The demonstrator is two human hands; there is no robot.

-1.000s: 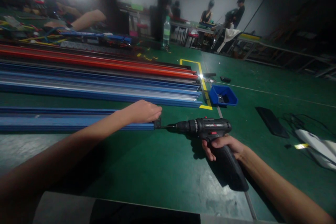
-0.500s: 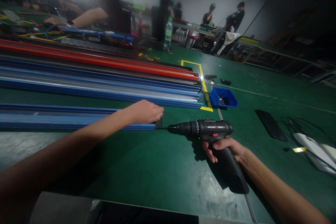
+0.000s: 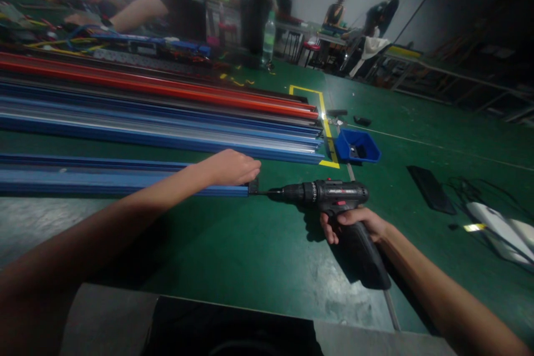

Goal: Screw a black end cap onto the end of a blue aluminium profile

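My right hand [image 3: 362,222] is wrapped around the grip of a black cordless drill [image 3: 340,193], which lies roughly level over the green tabletop. Its long thin bit points left and meets a small black end cap [image 3: 253,185] at the end of a long blue rail [image 3: 221,191]. My left hand [image 3: 236,167] is closed over that same end, fingertips bent down at the cap. The hand itself hides part of the rail, and the exact fingertip contact cannot be made out.
Behind lie several blue rails [image 3: 167,132] and red rails [image 3: 200,92]. A blue bin [image 3: 359,146] with small dark parts stands beyond the drill. Rightward are a black flat object [image 3: 431,189] and cables. A bottle [image 3: 268,39] and a co-worker's arm [image 3: 139,14] are farther back.
The whole scene sits slightly higher in the picture as the camera has tilted. Both hands, the drill and the rail end keep nearly the same positions relative to one another.
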